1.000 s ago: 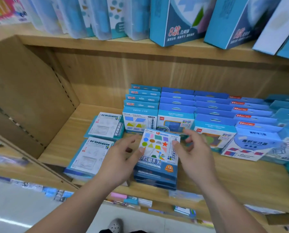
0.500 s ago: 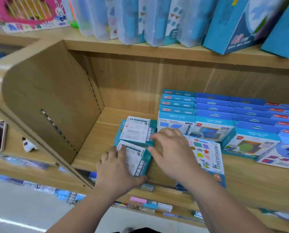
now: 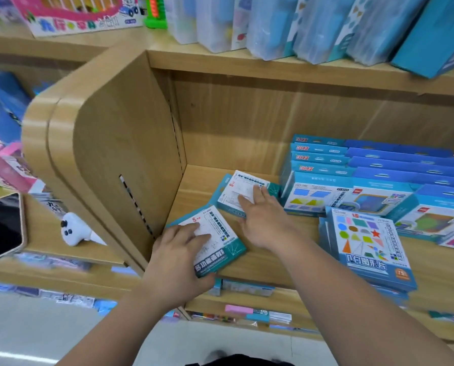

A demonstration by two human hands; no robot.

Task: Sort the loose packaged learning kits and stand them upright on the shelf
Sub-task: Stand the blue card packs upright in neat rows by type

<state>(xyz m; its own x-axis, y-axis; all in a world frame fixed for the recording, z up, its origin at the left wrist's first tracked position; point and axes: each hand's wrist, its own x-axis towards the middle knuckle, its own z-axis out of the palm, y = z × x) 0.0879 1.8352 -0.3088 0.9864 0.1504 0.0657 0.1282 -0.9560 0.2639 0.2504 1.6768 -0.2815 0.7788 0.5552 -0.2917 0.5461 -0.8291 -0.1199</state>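
Note:
Two teal-and-white kits lie flat at the left end of the wooden shelf (image 3: pixel 270 262). My left hand (image 3: pixel 178 257) grips the near teal kit (image 3: pixel 220 247) at the shelf's front edge, fingers on top and thumb under its edge. My right hand (image 3: pixel 263 217) rests with spread fingers on the far teal kit (image 3: pixel 236 194). A stack of blue shape-picture kits (image 3: pixel 368 249) lies flat to the right. Rows of blue kits (image 3: pixel 379 178) stand upright behind it.
A tall wooden side panel (image 3: pixel 120 154) closes the shelf on the left. The upper shelf (image 3: pixel 273 67) carries clear and blue boxes. A white toy (image 3: pixel 73 231) and a dark tablet (image 3: pixel 1 225) sit on the neighbouring unit at left.
Both hands left the shape-picture stack and moved left onto the two teal kits. My right hand has since shifted back onto the far kit. The view has swung left.

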